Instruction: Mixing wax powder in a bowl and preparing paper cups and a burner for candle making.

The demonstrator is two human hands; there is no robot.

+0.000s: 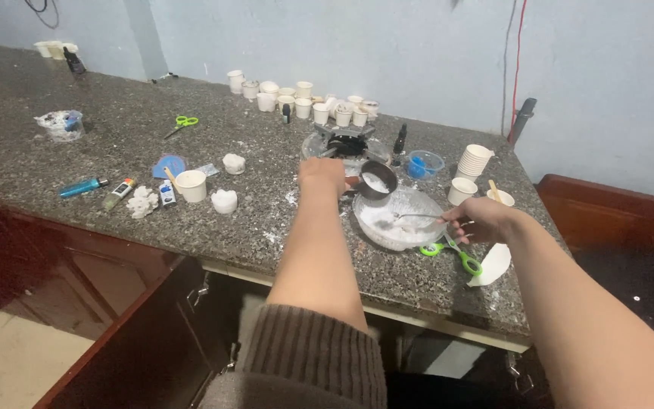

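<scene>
Nearest to you, your right hand (482, 220) holds a thin metal spoon (418, 216), the fingers closed around its handle, and the tip of the spoon lies in the clear plastic bowl (399, 220) with white powder. Just below this hand, the green-handled scissors (456, 254) lie on the table (281, 227), and beside them is a white piece of paper (491, 263) at the edge. Your left hand (323, 178) is closed on the small metal pot (376, 182), which it keeps just at the far rim of the bowl; some white material is inside the pot. I judge that the moving of powder between pot and bowl is in the middle: the bowl has still much powder, and the pot is only partly filled. To the left, a paper cup (191, 185) with a stick, some white cast shapes (224, 201), a blue lighter (81, 187) and a glue stick (119, 193) lie spread about. Behind the pot stands a small gas burner (346, 142), with a blue container (423, 164) and a stack of paper cups (474, 160) to its right. Farther, near the wall, a group of small white cups (304, 102) is standing; whether they are full, I cannot tell.
</scene>
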